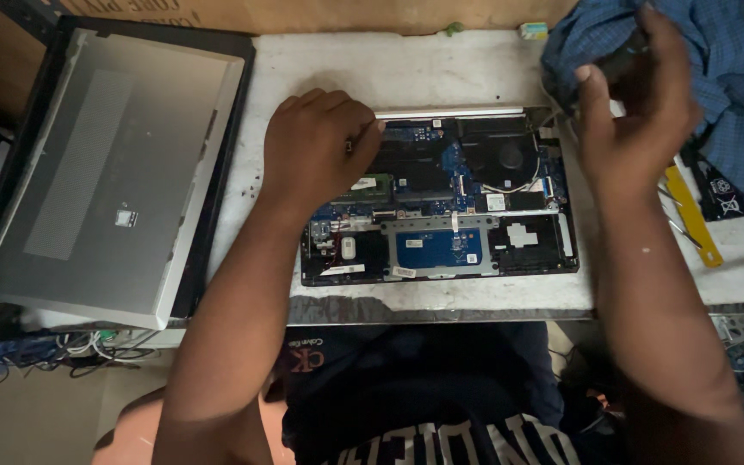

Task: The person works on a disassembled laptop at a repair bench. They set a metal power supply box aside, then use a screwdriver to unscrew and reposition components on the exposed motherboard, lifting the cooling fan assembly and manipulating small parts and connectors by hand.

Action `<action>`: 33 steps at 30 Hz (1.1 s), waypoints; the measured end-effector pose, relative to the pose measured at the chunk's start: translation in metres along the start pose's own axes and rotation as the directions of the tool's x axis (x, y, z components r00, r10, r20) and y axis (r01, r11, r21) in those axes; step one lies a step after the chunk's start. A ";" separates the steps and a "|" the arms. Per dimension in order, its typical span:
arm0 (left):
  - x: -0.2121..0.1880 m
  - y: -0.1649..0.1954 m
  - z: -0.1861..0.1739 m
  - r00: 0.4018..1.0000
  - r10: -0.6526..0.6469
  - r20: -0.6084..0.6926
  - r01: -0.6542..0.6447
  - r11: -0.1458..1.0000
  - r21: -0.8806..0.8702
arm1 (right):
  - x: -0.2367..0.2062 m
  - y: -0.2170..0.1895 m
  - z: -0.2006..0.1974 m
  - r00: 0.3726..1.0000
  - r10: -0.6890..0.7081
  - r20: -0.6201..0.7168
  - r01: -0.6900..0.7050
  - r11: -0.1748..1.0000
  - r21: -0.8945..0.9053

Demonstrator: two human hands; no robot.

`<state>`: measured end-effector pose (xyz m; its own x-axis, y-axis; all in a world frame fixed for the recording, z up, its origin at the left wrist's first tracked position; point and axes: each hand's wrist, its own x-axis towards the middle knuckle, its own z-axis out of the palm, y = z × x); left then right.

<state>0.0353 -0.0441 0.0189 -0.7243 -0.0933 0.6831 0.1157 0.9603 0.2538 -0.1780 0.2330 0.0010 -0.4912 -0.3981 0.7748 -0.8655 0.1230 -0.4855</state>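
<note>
worktop: white, scuffed, dim light | laptop: opened, centre, boards bare | left hand: curled on its upper left edge, grip unclear | right hand: raised at right, closed around dark object | cover: grey, lying left | cloth: blue check, far right | pry tool: yellow

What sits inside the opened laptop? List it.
Inside the laptop: a blue circuit board, a round fan, thin cables. The left hand covers its upper left corner.

Dim light – raised hand blurred
</note>
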 end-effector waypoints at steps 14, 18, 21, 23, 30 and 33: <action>-0.001 0.001 0.000 1.000 0.000 -0.023 0.000 1.000 -0.016 | 0.010 -0.030 0.008 0.984 -0.169 -0.051 0.162 0.979 -0.120; -0.001 0.002 0.000 1.000 -0.018 -0.003 0.018 1.000 -0.011 | 0.013 -0.034 0.010 0.957 -0.273 -0.100 0.248 0.945 -0.213; 0.000 0.002 0.001 1.000 -0.012 0.002 0.012 1.000 -0.007 | 0.015 -0.031 0.010 0.965 -0.242 -0.103 0.224 0.961 -0.160; -0.001 0.002 0.000 1.000 -0.012 0.004 0.012 1.000 -0.011 | 0.014 -0.027 0.008 0.974 -0.211 -0.086 0.202 0.974 -0.104; -0.002 0.003 0.002 1.000 -0.013 0.009 0.013 1.000 -0.003 | 0.007 -0.010 0.008 0.994 -0.108 -0.017 0.109 0.994 0.027; -0.003 0.002 0.003 1.000 -0.018 0.010 0.018 1.000 -0.010 | 0.006 -0.006 0.007 0.994 -0.103 0.029 0.101 0.992 0.073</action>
<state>0.0354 -0.0415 0.0157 -0.7333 -0.1080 0.6713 0.1091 0.9558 0.2729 -0.1753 0.2229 0.0058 -0.3964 -0.4349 0.8085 -0.9011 0.0159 -0.4332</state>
